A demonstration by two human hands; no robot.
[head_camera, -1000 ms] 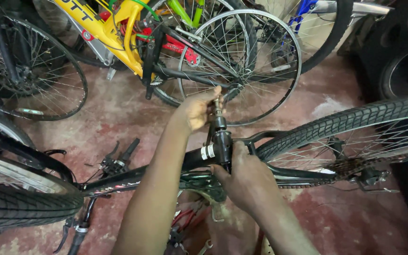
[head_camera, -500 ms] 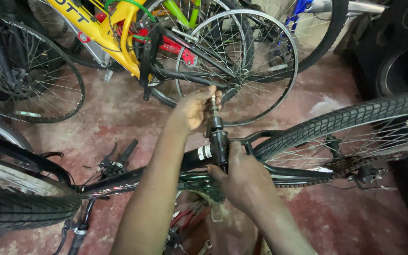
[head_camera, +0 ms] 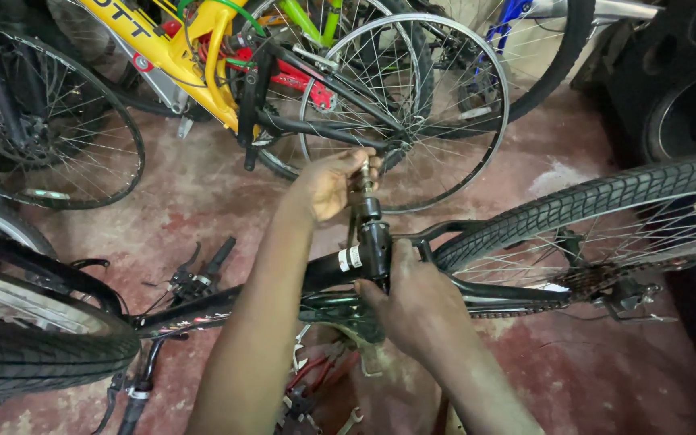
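Left hand (head_camera: 328,187) at frame centre, grip pinched around a thin metal bolt (head_camera: 365,173) atop the black seat tube (head_camera: 374,242), right hand (head_camera: 412,302) just below, grip clenched on the black bicycle frame (head_camera: 203,310), yellow bicycle (head_camera: 195,56) upper left.

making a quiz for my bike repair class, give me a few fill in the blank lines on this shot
1. The left hand grips the top of the metal ____ that sticks out of the black bicycle frame.
2. The right hand holds the frame just ____ the left hand.
3. The bicycle leaning at the back, behind the bare spoked wheel, has a frame coloured ____.
4. The rear wheel on the right wears a black ____.

Missing words: post; below; yellow; tyre
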